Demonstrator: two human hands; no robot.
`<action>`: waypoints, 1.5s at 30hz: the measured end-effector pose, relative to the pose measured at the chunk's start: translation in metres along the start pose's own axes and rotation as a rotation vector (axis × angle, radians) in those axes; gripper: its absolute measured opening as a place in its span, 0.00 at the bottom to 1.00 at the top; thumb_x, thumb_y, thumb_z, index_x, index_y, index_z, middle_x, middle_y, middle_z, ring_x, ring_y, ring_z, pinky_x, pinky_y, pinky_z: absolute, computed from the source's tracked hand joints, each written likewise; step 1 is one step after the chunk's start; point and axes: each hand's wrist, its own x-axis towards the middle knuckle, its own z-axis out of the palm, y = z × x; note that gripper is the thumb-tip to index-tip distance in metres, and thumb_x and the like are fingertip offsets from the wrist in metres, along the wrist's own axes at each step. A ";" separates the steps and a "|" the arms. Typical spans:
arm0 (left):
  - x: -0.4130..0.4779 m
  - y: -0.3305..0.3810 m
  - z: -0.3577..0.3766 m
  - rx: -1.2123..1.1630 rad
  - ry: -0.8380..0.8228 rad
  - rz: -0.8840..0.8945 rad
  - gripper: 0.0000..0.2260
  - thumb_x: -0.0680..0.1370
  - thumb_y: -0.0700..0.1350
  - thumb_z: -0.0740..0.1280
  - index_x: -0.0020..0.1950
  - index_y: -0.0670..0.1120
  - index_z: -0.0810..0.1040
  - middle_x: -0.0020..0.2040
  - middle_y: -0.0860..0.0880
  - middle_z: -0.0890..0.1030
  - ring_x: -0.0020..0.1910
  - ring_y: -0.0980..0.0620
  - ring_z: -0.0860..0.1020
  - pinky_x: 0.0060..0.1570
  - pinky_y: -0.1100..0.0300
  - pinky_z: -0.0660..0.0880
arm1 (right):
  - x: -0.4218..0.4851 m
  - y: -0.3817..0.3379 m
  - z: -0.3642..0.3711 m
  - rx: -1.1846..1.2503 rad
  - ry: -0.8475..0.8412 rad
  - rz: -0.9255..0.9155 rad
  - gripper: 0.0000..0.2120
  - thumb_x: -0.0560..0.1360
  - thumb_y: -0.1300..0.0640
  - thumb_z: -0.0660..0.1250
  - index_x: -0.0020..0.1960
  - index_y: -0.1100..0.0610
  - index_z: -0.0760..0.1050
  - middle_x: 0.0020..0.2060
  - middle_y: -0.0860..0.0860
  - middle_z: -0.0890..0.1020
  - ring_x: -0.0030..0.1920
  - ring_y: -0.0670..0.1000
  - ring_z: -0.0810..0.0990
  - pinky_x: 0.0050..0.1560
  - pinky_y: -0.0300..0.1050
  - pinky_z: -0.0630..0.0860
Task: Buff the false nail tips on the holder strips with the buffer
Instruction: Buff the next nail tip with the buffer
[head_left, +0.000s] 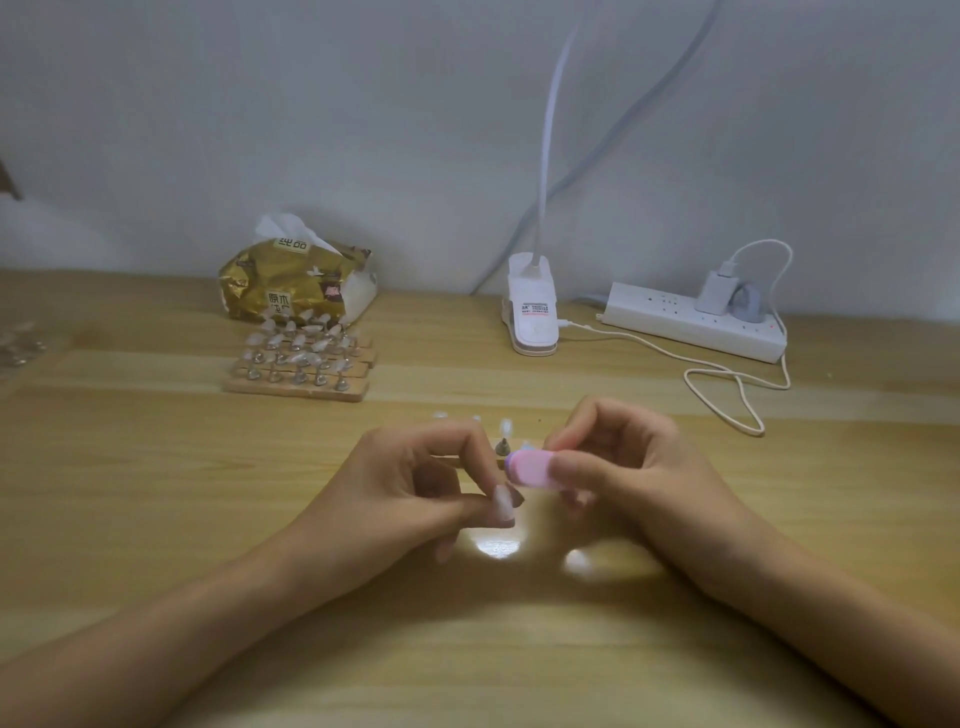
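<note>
Gripping pink buffer (530, 467), right hand (618, 467) sits beside upright nail tip (505, 430) between hands; left hand (415, 483) fingers pinched together, contents unclear. Risk: heavy stroke could knock tip loose.

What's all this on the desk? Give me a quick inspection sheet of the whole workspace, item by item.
Surface: light wooden table, lamp glare near the hands.
Job's things: pink buffer in the right hand; near holder strip mostly hidden behind the hands, a nail tip standing on it; stacked holder strips with tips further back.
Clutter: gold tissue pack.
Grippers: right hand grips the buffer; left hand has fingers curled at the near strip, its hold unclear.
Cables: white cable loops from the charger in the power strip to the clip lamp.
Surroundings: plain pale wall.
</note>
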 end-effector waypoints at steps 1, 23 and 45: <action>0.000 0.001 0.000 -0.005 0.002 -0.001 0.05 0.68 0.48 0.74 0.36 0.50 0.80 0.38 0.50 0.85 0.22 0.54 0.73 0.29 0.67 0.71 | 0.000 -0.001 -0.001 0.028 0.012 -0.007 0.10 0.68 0.65 0.78 0.37 0.56 0.78 0.35 0.52 0.83 0.30 0.46 0.77 0.32 0.34 0.75; 0.000 0.000 0.000 0.012 0.009 -0.005 0.06 0.67 0.50 0.74 0.36 0.50 0.80 0.33 0.48 0.82 0.22 0.54 0.74 0.28 0.67 0.70 | 0.000 0.000 0.003 -0.011 -0.032 0.023 0.09 0.68 0.66 0.77 0.39 0.59 0.78 0.36 0.53 0.84 0.30 0.46 0.79 0.33 0.34 0.76; 0.001 -0.002 0.000 0.020 0.001 0.003 0.06 0.67 0.50 0.74 0.37 0.51 0.80 0.29 0.42 0.79 0.21 0.53 0.74 0.28 0.66 0.69 | -0.004 0.000 0.002 0.043 -0.068 0.006 0.06 0.68 0.64 0.75 0.38 0.57 0.79 0.37 0.54 0.84 0.32 0.47 0.79 0.33 0.36 0.77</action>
